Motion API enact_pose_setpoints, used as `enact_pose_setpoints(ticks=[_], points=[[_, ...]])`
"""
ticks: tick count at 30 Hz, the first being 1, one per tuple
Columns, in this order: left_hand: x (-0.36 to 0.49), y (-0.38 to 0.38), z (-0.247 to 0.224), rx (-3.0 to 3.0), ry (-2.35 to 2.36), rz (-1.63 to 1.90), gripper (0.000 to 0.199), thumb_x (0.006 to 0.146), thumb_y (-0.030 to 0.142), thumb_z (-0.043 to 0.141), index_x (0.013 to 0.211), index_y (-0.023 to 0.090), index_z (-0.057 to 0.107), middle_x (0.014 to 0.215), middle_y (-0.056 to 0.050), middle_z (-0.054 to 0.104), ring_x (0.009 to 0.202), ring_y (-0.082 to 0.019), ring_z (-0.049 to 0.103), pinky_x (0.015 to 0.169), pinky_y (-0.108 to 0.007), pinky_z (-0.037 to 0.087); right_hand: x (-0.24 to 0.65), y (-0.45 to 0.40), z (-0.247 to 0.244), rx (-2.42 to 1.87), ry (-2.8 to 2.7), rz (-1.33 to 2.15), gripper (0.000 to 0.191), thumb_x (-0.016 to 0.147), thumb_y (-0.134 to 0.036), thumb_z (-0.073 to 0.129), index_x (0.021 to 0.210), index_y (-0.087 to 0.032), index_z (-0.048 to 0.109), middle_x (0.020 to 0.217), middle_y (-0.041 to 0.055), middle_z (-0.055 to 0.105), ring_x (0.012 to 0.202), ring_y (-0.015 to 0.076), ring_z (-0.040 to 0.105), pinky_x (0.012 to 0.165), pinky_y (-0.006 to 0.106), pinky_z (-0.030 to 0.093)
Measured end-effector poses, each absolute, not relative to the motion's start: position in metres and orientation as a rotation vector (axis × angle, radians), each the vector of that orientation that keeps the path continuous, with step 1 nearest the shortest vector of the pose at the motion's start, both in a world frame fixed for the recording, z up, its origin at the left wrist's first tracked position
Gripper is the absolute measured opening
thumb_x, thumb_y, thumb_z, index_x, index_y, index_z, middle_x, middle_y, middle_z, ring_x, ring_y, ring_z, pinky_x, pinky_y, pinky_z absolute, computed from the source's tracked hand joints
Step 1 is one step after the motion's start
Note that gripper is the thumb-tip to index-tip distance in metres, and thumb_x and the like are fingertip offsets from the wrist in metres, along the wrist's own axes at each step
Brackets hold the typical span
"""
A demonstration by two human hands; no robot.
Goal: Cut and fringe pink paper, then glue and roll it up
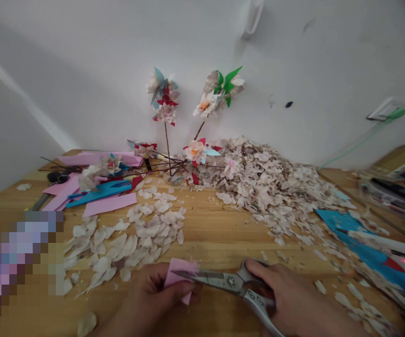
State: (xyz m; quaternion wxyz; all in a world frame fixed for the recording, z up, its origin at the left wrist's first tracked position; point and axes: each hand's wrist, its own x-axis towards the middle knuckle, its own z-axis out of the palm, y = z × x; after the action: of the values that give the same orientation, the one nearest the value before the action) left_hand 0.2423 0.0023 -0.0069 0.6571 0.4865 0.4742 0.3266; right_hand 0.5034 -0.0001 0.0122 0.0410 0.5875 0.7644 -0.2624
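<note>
Between the thumb and fingers of my left hand (160, 290) is a small piece of pink paper (176, 271), its upper right edge cut into a fine fringe. My right hand (286, 290) is closed around the handles of a pair of metal scissors (223, 281). Their blades point left and lie across the pink paper, close to my left thumb. Part of the paper is hidden behind the blades and thumb. Dried petals (160, 229) lie loose on the wooden table (202, 234) just beyond my hands.
Handmade flowers on twigs (167, 112) lean by the wall. A large petal heap (269, 182) spreads at back right. Pink paper strips (109, 204) and blue paper (100, 193) lie at left. A blue sheet (367, 252) with tools is at right; a green cord (357, 142) runs to an outlet.
</note>
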Motion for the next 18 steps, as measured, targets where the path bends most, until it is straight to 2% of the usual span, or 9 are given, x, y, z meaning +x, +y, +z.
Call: enact_pose_setpoints(ticks=[5,10,14,18], points=[[0.241,0.001,-0.005,1.163,1.134,0.763,0.015,0.067,0.026,0.061,0.055,0.019,0.065,0.055,0.003,0.061,0.056,-0.013,0.050,0.057,-0.022,0.036,0.509,0.000,0.009,1.789,2.385,-0.774,0.067,0.041,-0.045,0.082,0.100,-0.028,0.055,0.104,0.0047,0.059,0.091,0.0298,0.053,0.070,0.033,0.038],[0.240,0.001,-0.006,1.171,1.139,0.773,0.014,0.068,0.025,0.060,0.055,0.019,0.065,0.055,0.004,0.060,0.056,-0.012,0.049,0.055,-0.020,0.036,0.506,0.001,0.011,1.768,2.400,-0.788,0.069,0.041,-0.048,0.081,0.100,-0.027,0.054,0.103,0.0045,0.059,0.088,0.0291,0.054,0.069,0.032,0.038],[0.241,0.002,-0.007,1.196,1.133,0.772,0.015,0.068,0.027,0.060,0.055,0.019,0.064,0.055,0.004,0.060,0.055,-0.012,0.049,0.055,-0.020,0.036,0.496,0.000,0.020,1.776,2.369,-0.766,0.062,0.039,-0.042,0.083,0.092,-0.025,0.055,0.094,0.0028,0.061,0.080,0.0260,0.054,0.062,0.028,0.035],[0.241,0.002,-0.005,1.194,1.152,0.748,0.015,0.068,0.028,0.060,0.057,0.019,0.065,0.053,0.003,0.059,0.054,-0.012,0.048,0.054,-0.021,0.036,0.486,0.001,0.029,1.784,2.357,-0.757,0.044,0.049,-0.040,0.078,0.080,-0.023,0.053,0.079,0.0004,0.060,0.068,0.0205,0.053,0.055,0.025,0.031]])
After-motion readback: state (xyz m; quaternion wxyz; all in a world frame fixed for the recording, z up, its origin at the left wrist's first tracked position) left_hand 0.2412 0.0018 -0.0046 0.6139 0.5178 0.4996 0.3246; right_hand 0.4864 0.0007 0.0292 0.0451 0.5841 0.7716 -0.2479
